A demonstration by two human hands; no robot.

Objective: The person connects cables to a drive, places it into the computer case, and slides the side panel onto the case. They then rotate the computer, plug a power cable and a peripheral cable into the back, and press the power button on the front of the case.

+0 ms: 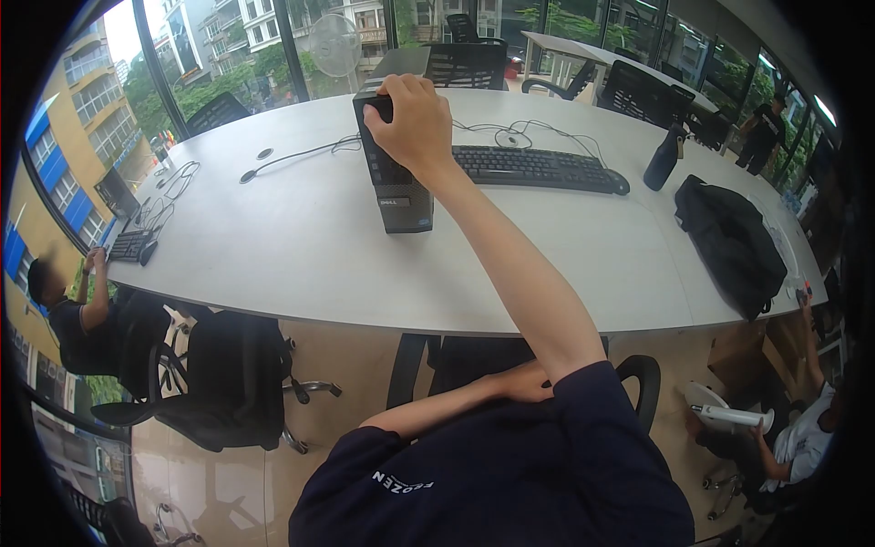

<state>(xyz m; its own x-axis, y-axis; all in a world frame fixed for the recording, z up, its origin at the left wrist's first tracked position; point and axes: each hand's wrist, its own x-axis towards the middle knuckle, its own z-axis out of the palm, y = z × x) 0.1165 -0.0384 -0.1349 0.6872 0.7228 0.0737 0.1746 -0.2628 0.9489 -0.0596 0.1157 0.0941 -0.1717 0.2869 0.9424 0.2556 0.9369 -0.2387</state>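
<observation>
My right hand (pixel 412 123) curls over the top of a black computer tower (pixel 401 173), gripping its upper front edge; the tower stands upright on the desk (pixel 301 273), directly below that hand; my left hand (pixel 529 381) rests low near my body, well apart from the tower, its fingers too hidden for me to tell whether they close on anything; with only one hand, and that at the top, a hard pull could, I judge, tip the narrow case toward me, while a sideways swing might strike the keyboard (pixel 538 169) to the right of and below my grip; the case looks slim, tall and boxy, with a textured dark front, a pale DELL badge (pixel 389 202) and a small blue sticker (pixel 424 221) near its foot.
</observation>
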